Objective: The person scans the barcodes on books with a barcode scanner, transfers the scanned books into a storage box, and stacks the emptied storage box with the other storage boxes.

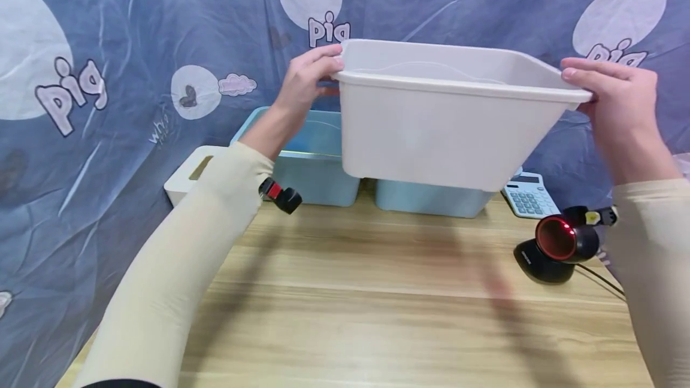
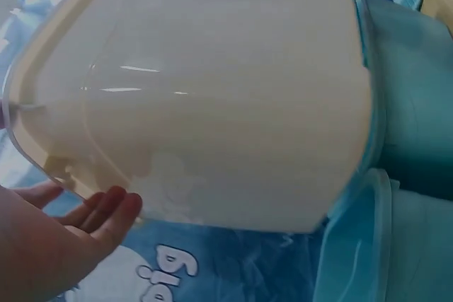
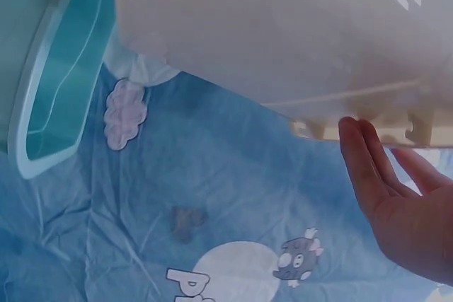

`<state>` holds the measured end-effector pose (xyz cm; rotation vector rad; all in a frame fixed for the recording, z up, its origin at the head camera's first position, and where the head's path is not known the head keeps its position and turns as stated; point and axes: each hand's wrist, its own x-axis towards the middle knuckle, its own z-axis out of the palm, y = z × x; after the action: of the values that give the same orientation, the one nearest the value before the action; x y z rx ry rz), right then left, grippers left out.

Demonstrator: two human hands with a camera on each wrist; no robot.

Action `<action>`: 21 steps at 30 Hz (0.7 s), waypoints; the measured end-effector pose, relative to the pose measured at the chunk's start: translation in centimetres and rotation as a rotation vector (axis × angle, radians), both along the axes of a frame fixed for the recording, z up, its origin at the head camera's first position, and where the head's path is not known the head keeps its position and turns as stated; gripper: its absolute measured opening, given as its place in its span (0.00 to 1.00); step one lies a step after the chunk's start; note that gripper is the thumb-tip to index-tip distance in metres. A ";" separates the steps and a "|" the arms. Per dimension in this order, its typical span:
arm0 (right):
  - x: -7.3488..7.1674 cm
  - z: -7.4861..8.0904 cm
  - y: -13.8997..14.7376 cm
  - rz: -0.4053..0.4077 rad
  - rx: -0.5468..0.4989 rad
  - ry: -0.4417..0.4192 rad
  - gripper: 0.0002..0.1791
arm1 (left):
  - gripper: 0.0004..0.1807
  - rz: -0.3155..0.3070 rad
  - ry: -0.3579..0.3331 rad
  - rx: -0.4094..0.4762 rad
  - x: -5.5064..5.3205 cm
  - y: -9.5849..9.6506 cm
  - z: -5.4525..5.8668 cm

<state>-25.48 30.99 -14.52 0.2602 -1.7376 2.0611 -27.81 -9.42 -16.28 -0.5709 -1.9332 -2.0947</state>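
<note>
A white plastic storage bin (image 1: 426,130) is held up in the air above the far part of the table. My left hand (image 1: 315,73) grips its rim at the left end, thumb side on top and fingers bent underneath, as the left wrist view also shows. At the opposite end my right hand (image 1: 620,91) holds the rim the same way, with fingertips under the lip in the right wrist view. Behind and below the white bin stand two light blue bins, a left one (image 1: 312,178) and a right one (image 1: 431,198), both partly covered by it.
A white box with a slotted top (image 1: 185,175) stands at the far left. To the right are a light blue calculator (image 1: 530,196) and a black scanner (image 1: 557,247) with a red-lit face and a cable. A blue patterned cloth (image 1: 215,17) hangs behind the wooden table (image 1: 377,316).
</note>
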 end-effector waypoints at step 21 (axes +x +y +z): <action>-7.7 -0.8 2.7 -0.129 0.036 -0.006 0.08 | 0.36 -0.009 -0.092 -0.069 -8.1 5.3 -1.7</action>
<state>-33.18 33.71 -15.29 0.1483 -1.7491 1.9426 -35.87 -4.15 -17.98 -0.5064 -2.0632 -2.1022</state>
